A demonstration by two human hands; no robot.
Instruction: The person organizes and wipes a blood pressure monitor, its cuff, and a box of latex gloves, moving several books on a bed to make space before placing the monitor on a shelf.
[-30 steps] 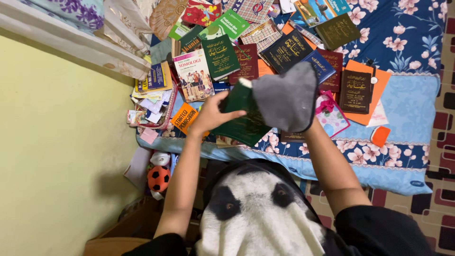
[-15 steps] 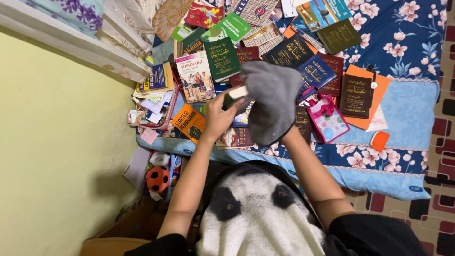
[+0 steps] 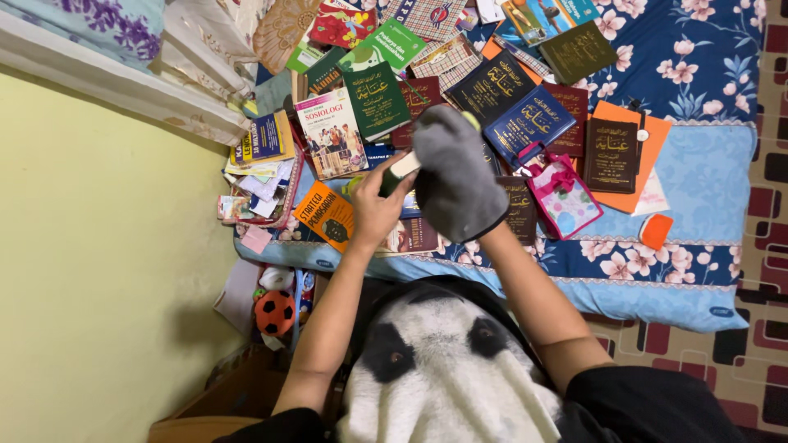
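A: What does the left hand have, in the middle of the frame?

B: Its fingers are wrapped around a dark green book, seen edge-on, so the pale page block shows. It is lifted above the bed.

A: And the right hand?

B: It sits inside a grey cloth mitt, pressed against the book's far side. Whether the fingers under the cloth are curled or flat cannot be told.

A: What lies just beyond them?

B: An orange paperback is left of the left hand, on the bed's edge. Right of the mitt lies a small pink gift bag with a ribbon. Further up the frame lie a sociology textbook and a green hardback; upper right, a navy hardback and a brown hardback on an orange folder.

A: And lower left?

B: A small red football by the yellow wall.
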